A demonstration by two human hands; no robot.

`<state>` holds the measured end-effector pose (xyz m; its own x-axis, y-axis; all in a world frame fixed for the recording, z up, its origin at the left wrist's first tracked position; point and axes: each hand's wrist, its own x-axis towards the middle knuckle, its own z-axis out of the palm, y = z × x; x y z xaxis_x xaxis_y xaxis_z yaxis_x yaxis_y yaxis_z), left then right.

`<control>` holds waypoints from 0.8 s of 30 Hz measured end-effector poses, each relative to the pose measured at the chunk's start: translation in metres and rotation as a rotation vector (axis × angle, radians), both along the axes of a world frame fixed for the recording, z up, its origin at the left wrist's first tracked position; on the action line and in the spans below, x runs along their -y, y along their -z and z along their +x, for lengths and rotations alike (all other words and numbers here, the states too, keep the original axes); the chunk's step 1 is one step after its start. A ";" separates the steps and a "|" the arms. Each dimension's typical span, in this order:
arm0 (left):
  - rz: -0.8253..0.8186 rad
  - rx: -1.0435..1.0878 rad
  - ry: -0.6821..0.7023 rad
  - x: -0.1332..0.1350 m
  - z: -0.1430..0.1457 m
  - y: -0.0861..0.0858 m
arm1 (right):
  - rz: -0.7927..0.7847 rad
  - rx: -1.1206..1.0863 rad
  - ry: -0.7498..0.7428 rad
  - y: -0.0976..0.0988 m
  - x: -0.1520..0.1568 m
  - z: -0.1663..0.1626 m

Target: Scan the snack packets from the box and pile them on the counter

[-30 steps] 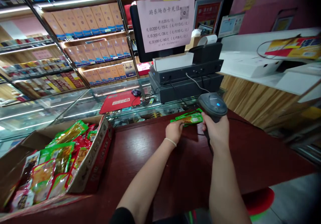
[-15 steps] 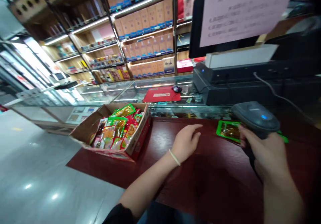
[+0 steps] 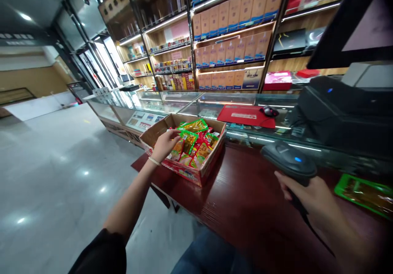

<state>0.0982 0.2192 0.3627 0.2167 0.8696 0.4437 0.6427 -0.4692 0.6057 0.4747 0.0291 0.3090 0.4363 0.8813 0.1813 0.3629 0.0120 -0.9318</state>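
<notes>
My right hand [image 3: 316,196] is wrapped round the handle of a dark barcode scanner [image 3: 288,159], held above the table with its blue light lit and its cord hanging down. My left hand [image 3: 166,145] reaches over the near left edge of a cardboard box [image 3: 211,165] with its fingers stretched out and slightly apart. Right under those fingers lie shiny snack packets [image 3: 188,139] in green, red and gold; whether the fingertips touch one I cannot tell. A green-edged snack packet [image 3: 365,192] lies on the table to the right of the scanner.
The box stands on a dark red table [image 3: 242,196]. Behind run a glass display counter [image 3: 184,102], a red mouse pad [image 3: 245,115] and a computer mouse [image 3: 269,111]. A black monitor [image 3: 328,28] rises at the right. Boxed goods fill the shelves behind.
My left hand has moved left from over the table to the packets in the box. My view has turned left. The scanner stays in my right hand, now left of the loose green packet.
</notes>
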 end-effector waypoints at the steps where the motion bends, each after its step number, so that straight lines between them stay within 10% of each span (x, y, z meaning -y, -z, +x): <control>1: -0.031 -0.032 -0.025 -0.009 -0.012 0.004 | -0.024 -0.004 -0.053 0.001 -0.004 -0.007; 10: -0.188 -0.384 0.201 -0.046 -0.034 0.022 | -0.102 0.030 -0.212 0.007 -0.020 -0.039; 15: -0.141 -0.554 0.109 -0.045 -0.019 0.010 | -0.109 0.034 -0.162 0.011 -0.016 -0.032; 24: 0.099 0.127 0.086 0.063 0.077 -0.046 | -0.021 0.142 -0.002 0.013 0.003 0.019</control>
